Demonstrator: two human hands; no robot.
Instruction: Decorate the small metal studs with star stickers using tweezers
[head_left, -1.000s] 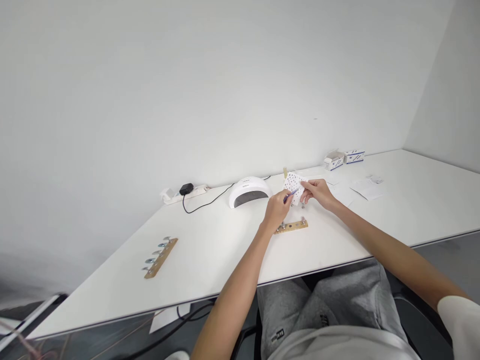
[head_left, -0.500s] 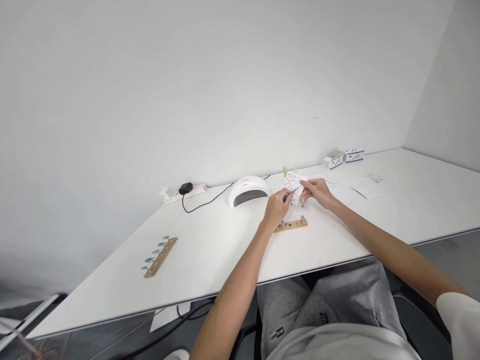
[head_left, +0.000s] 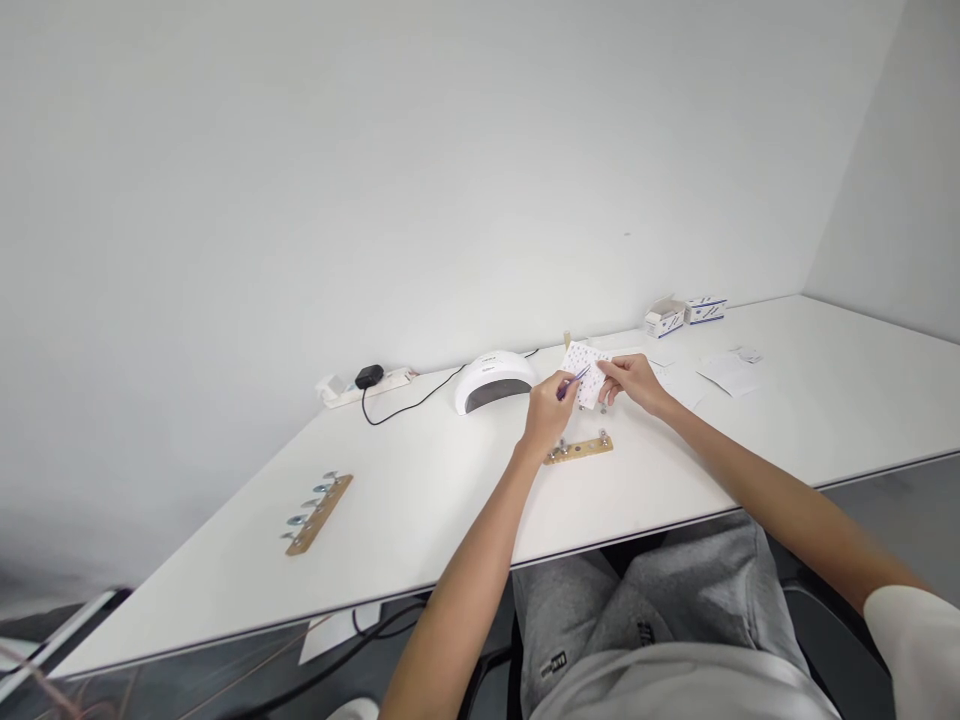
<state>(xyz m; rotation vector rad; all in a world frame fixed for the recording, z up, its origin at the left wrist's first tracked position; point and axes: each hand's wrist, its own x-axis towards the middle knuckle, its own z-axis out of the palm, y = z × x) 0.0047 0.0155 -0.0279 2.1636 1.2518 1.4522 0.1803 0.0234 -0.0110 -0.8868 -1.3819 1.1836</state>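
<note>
My right hand is closed on a small white sheet dotted with tiny stickers, held up above the white table. My left hand pinches thin purple tweezers, whose tip touches the sheet's lower left. Just below both hands a short wooden strip with small metal stands lies on the table.
A white dome-shaped nail lamp stands behind my left hand, its cable running to a power strip by the wall. A second wooden strip with metal stands lies at the left. Two small boxes and loose papers sit at the right.
The tweezers' tip has shifted slightly left and up on the sticker sheet. Both hands otherwise stay in place.
</note>
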